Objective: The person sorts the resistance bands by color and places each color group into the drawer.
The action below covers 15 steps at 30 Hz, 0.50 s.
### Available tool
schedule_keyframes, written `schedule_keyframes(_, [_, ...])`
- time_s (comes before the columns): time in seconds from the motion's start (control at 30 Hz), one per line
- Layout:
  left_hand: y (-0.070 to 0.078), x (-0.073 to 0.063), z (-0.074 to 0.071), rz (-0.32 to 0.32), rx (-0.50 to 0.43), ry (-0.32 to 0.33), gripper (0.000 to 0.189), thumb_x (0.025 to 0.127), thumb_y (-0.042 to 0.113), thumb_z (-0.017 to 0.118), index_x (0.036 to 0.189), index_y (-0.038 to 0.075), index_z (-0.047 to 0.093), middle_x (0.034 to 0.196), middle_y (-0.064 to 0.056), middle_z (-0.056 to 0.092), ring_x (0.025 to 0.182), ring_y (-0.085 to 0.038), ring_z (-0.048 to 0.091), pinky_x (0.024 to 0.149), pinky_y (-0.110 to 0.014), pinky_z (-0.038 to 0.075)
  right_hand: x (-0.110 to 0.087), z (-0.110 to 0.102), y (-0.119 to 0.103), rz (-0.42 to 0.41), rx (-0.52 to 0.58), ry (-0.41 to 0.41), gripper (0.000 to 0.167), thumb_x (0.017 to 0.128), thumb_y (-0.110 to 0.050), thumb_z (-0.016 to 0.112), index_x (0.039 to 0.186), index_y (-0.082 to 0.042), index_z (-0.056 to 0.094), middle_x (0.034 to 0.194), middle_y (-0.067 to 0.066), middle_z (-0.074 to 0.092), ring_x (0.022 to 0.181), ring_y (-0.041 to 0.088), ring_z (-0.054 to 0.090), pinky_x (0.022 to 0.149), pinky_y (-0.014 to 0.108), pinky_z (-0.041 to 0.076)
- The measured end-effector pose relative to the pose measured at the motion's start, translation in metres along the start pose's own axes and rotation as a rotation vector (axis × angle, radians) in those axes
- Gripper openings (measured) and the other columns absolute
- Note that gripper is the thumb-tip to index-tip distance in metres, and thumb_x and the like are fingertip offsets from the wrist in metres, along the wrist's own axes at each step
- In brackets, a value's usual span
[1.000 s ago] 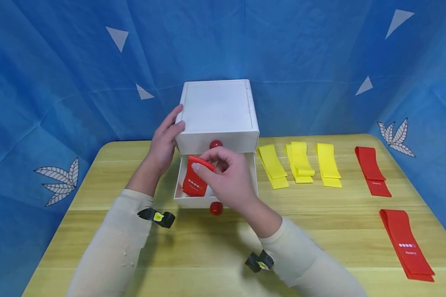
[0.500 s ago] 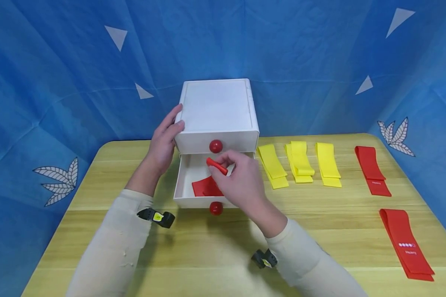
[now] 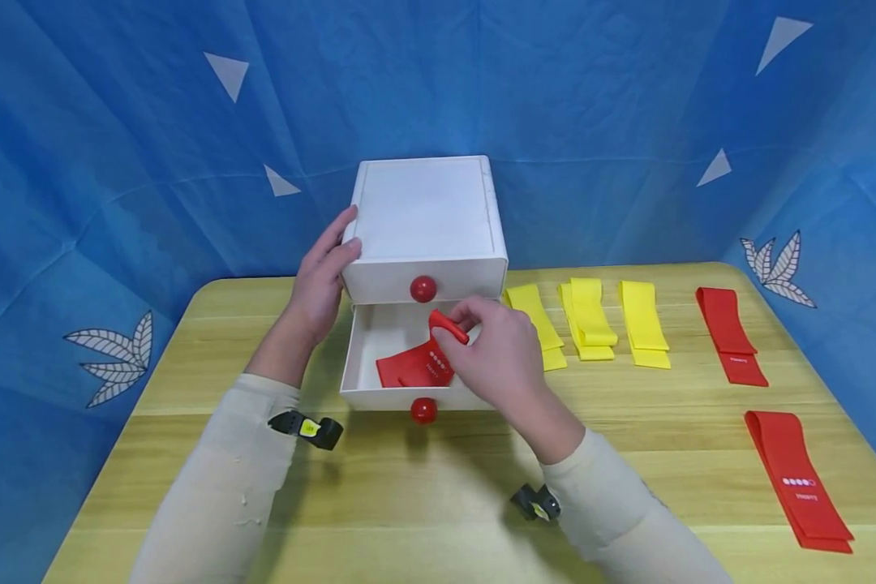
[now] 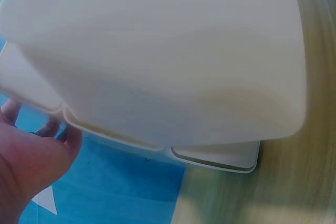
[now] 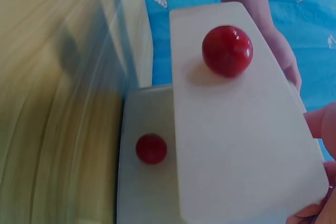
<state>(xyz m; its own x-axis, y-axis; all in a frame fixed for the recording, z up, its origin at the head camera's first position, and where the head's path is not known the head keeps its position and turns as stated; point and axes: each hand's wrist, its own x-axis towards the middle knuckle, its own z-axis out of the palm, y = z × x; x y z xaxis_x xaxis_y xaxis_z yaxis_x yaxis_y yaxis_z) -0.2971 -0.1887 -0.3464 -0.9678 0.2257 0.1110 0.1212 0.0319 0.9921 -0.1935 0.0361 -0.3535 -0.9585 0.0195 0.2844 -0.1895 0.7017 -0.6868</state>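
Inside the pulled-out drawer (image 3: 347, 365) of a white drawer cabinet (image 3: 423, 211), my right hand (image 3: 500, 349) pinches the folded end of a red exercise band (image 3: 448, 327). Its lower part appears to hang into the drawer, where red band material (image 3: 401, 371) lies; I cannot tell how many pieces. My left hand (image 3: 321, 280) rests against the cabinet's upper left side, fingers fairly straight. In the left wrist view, fingertips of the left hand (image 4: 42, 153) touch the cabinet's edge. The right wrist view shows the pulled-out drawer's front (image 5: 236, 140) covering much of the right hand (image 5: 328, 140).
Several folded yellow bands (image 3: 645, 320) lie right of the cabinet. Farther right are two folded red bands, one at the back (image 3: 730, 332) and one nearer (image 3: 796, 478). A lower drawer (image 5: 147, 114) stays in under the pulled-out one. Blue cloth (image 3: 591, 105) hangs behind the table.
My right hand has shifted right within the drawer, carrying the pinched band end with it. More of the drawer floor shows. My left hand has kept its place on the cabinet.
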Motion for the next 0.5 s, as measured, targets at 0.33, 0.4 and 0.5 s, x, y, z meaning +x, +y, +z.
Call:
schedule_keyframes(0.33, [0.001, -0.001, 0.001, -0.01, 0.001, 0.006, 0.059, 0.102, 0.038, 0.047, 0.158, 0.032, 0.03, 0.163, 0.007, 0.019, 0.146, -0.02, 0.02, 0.113, -0.05, 0.029, 0.004, -0.002, 0.016, -0.017, -0.082, 0.021, 0.022, 0.08, -0.024, 0.083, 0.094, -0.013, 0.07, 0.081, -0.004, 0.066, 0.068, 0.015, 0.057, 0.057, 0.031, 0.049])
schedule_keyframes(0.4, [0.001, -0.001, 0.001, -0.009, 0.0, 0.006, 0.059, 0.103, 0.038, 0.047, 0.158, 0.032, 0.03, 0.163, 0.007, 0.019, 0.146, -0.02, 0.02, 0.113, -0.051, 0.029, 0.005, -0.002, 0.019, -0.019, -0.087, 0.023, 0.022, 0.081, -0.024, 0.083, 0.094, -0.013, 0.07, 0.082, -0.003, 0.066, 0.068, 0.015, 0.057, 0.058, 0.031, 0.049])
schedule_keyframes(0.5, [0.001, -0.001, 0.001, -0.009, 0.004, 0.005, 0.059, 0.103, 0.038, 0.047, 0.158, 0.033, 0.029, 0.163, 0.007, 0.019, 0.146, -0.02, 0.02, 0.112, -0.051, 0.029, 0.005, -0.002, 0.022, -0.02, -0.091, 0.027, 0.021, 0.082, -0.024, 0.082, 0.094, -0.012, 0.071, 0.084, -0.002, 0.066, 0.067, 0.015, 0.056, 0.058, 0.031, 0.048])
